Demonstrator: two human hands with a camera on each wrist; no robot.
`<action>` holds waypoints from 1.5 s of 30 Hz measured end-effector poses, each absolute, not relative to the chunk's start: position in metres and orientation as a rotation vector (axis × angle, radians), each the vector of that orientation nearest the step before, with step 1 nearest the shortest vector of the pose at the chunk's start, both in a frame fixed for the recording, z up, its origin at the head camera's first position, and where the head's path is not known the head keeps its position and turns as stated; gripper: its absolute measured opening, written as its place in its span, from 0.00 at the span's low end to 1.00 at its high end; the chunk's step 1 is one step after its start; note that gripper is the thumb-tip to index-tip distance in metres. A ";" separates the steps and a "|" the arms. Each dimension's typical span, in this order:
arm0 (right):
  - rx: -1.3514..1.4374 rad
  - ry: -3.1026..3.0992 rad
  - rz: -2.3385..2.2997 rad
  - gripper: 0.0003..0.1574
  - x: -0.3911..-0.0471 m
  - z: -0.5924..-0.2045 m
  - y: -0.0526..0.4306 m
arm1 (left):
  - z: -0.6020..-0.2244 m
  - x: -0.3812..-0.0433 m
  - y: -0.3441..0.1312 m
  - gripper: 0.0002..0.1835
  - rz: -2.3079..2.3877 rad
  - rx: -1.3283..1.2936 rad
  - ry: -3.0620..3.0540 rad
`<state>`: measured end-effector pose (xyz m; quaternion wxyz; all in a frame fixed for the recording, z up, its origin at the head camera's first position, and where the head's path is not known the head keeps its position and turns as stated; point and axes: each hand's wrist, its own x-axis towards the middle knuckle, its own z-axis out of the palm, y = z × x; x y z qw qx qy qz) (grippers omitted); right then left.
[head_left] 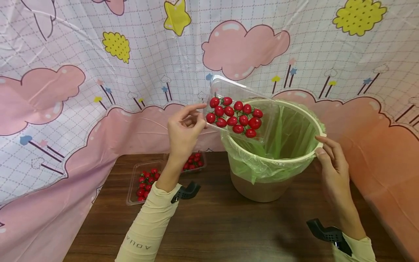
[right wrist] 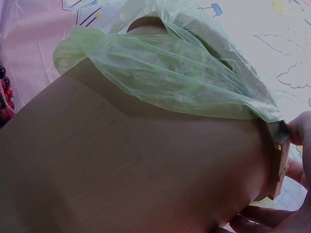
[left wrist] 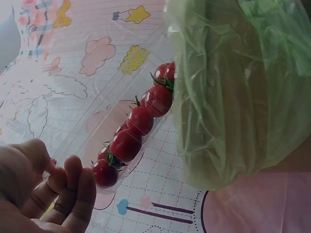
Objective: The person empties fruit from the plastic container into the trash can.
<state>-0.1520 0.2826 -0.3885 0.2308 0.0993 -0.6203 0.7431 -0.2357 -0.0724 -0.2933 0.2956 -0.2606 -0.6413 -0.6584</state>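
My left hand (head_left: pixel 184 127) pinches one end of a clear plastic box (head_left: pixel 226 80) between thumb and fingers. Red cherry tomatoes (head_left: pixel 243 120) with green stems lie in it, and its lid stands raised at the back. The box is tilted, its far end over the mouth of a round trash can (head_left: pixel 258 189). A thin green bag (head_left: pixel 255 168) lines the can and folds down outside its pale rim. On the right side, my right hand (head_left: pixel 334 163) grips that rim. In the left wrist view the tomatoes (left wrist: pixel 126 144) sit inside the box, beside the green bag.
Two more clear boxes of cherry tomatoes stand on the dark wooden table (head_left: pixel 209 225): one box (head_left: pixel 131 194) at the left, another box (head_left: pixel 204 164) at the back, partly behind my left forearm. A patterned cloth (head_left: pixel 147 127) hangs behind and beside the table.
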 end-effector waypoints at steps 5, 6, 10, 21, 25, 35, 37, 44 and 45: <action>0.271 -1.702 2.043 0.26 -0.153 -0.389 0.283 | -0.295 -0.237 -0.066 0.14 -1.673 -0.699 -1.745; 0.264 -1.704 2.039 0.26 -0.153 -0.389 0.283 | -0.295 -0.236 -0.064 0.15 -1.652 -0.697 -1.755; 0.269 -1.701 2.039 0.26 -0.152 -0.391 0.284 | -0.297 -0.237 -0.060 0.16 -1.554 -0.703 -1.778; 0.302 -1.677 2.061 0.26 -0.153 -0.392 0.283 | -0.299 -0.237 -0.051 0.16 -1.427 -0.785 -1.768; 0.296 -1.674 2.058 0.26 -0.153 -0.392 0.283 | -0.302 -0.237 -0.050 0.16 -1.372 -0.794 -1.758; 0.313 -1.676 2.046 0.26 -0.154 -0.390 0.282 | -0.307 -0.236 -0.045 0.15 -1.344 -0.833 -1.740; 0.321 -1.675 2.047 0.26 -0.154 -0.389 0.282 | -0.308 -0.236 -0.045 0.15 -1.333 -0.831 -1.742; 0.270 -1.710 2.017 0.26 -0.153 -0.389 0.282 | -0.310 -0.237 -0.042 0.16 -1.293 -0.843 -1.724; 0.270 -1.713 2.014 0.26 -0.153 -0.389 0.282 | -0.310 -0.237 -0.042 0.16 -1.291 -0.845 -1.721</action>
